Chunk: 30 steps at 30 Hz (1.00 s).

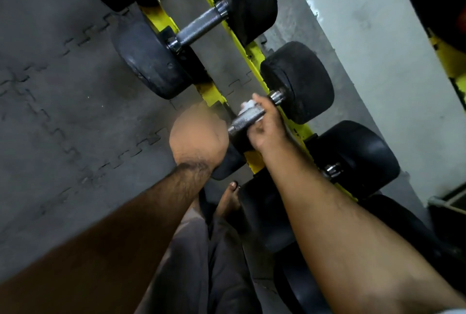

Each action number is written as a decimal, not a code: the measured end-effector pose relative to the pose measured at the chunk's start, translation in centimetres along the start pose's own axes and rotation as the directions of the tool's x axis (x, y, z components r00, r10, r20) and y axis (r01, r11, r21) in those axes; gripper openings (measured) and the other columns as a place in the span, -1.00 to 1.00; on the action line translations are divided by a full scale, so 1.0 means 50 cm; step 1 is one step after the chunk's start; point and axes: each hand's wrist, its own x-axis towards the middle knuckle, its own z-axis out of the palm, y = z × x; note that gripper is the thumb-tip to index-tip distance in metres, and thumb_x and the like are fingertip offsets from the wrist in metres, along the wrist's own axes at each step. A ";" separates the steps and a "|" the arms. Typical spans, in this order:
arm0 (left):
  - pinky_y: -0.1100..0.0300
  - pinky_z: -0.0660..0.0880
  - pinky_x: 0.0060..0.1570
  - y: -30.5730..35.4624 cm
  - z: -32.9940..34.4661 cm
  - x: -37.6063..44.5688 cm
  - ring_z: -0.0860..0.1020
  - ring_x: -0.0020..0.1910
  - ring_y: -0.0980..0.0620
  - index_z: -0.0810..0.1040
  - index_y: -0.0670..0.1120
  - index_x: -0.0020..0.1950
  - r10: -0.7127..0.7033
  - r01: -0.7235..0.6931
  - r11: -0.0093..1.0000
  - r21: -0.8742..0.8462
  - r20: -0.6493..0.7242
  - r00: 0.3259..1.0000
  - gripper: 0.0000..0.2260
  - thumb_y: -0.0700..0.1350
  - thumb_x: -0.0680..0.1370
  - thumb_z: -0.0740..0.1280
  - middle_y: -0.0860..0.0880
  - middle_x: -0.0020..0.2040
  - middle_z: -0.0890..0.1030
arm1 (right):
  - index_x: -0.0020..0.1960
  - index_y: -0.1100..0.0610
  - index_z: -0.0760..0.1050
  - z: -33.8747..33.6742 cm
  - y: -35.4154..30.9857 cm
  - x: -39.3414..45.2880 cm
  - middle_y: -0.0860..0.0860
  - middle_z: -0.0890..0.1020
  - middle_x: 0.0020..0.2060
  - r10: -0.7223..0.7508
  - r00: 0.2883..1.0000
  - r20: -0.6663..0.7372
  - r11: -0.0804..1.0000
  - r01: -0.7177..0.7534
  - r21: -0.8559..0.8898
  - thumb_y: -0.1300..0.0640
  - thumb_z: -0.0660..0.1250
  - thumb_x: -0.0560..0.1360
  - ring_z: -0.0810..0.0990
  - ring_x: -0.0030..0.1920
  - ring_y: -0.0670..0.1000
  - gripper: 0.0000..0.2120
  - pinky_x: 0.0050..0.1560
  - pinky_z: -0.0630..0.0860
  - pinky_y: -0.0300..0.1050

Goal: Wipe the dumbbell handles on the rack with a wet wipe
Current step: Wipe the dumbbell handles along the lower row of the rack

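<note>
Item one: yellow steel dumbbell rack (254,55), two painted rails running from twelve o'clock down toward five o'clock, set over grey interlocking floor mats (50,102) beside a pale wall (373,56).

Item two: black rubber-headed dumbbell with a knurled chrome handle (248,118), lying across the rails at the centre of the view. Its far head sits at three o'clock of the handle; the near head is mostly hidden beneath the left wrist.

Item three: white wet wipe (248,105), bunched against the upper side of that handle, at eleven o'clock of the right hand.

Item four: right hand (267,127), fingers curled round the handle and pinching the wipe onto it, thumb tip pointing toward the chrome collar.

Item five: left hand (199,134), blurred, seen from the back just at nine o'clock of the handle's near end; whether its fingers grip anything cannot be told.

Item six: second black dumbbell with bare knurled handle (201,25), at twelve o'clock, well apart from both hands.

Item seven: a bare foot (228,200) and grey trouser leg (191,263) at six o'clock.
</note>
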 end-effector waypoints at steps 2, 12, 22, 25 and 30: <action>0.06 0.49 0.02 0.001 -0.002 -0.002 0.58 0.03 -0.12 0.58 -0.19 0.18 -0.005 0.005 1.000 0.005 0.002 1.000 -0.60 0.02 0.53 0.15 -0.10 0.02 0.64 | -0.24 0.15 0.43 0.012 -0.029 0.015 0.06 0.50 -0.34 -0.053 0.998 -0.020 0.982 0.055 0.180 0.14 0.26 0.61 0.47 -0.29 0.00 -0.75 -0.15 0.42 -0.17; 0.05 0.51 -0.01 0.002 -0.002 -0.003 0.59 -0.02 -0.14 0.58 -0.19 0.12 0.021 -0.021 1.000 -0.012 -0.020 1.000 -0.65 -0.01 0.51 0.18 -0.12 -0.02 0.64 | -0.15 0.14 0.51 0.005 -0.034 0.007 0.03 0.58 -0.23 -0.094 0.994 -0.055 0.973 0.104 0.204 0.14 0.30 0.59 0.58 -0.22 -0.04 -0.85 -0.20 0.50 -0.19; 0.04 0.52 0.00 0.002 -0.002 -0.001 0.60 0.01 -0.15 0.58 -0.21 0.16 0.025 -0.025 1.000 -0.011 -0.011 1.000 -0.61 0.00 0.52 0.16 -0.13 0.01 0.65 | -0.21 0.22 0.51 -0.006 -0.022 0.002 0.11 0.57 -0.35 -0.040 0.999 -0.005 0.996 0.039 -0.077 0.16 0.15 0.56 0.55 -0.31 0.04 -0.74 -0.26 0.47 -0.19; 0.03 0.52 0.02 0.001 -0.001 -0.002 0.60 0.03 -0.15 0.58 -0.22 0.16 0.028 -0.028 1.000 -0.010 -0.009 1.000 -0.61 0.00 0.52 0.16 -0.14 0.03 0.65 | -0.18 0.20 0.54 -0.019 0.027 -0.017 0.08 0.59 -0.32 -0.020 0.998 0.055 0.986 0.029 -0.163 0.15 0.15 0.56 0.57 -0.33 0.01 -0.75 -0.31 0.49 -0.24; 0.04 0.52 0.01 0.003 -0.002 -0.001 0.60 0.02 -0.15 0.58 -0.21 0.14 0.027 -0.027 0.999 -0.017 -0.005 1.000 -0.61 0.00 0.51 0.16 -0.13 0.01 0.65 | -0.14 0.21 0.57 -0.021 0.015 -0.027 0.06 0.59 -0.35 0.128 0.991 0.040 0.932 -0.107 -0.345 0.10 0.19 0.53 0.56 -0.40 0.01 -0.75 -0.38 0.47 -0.26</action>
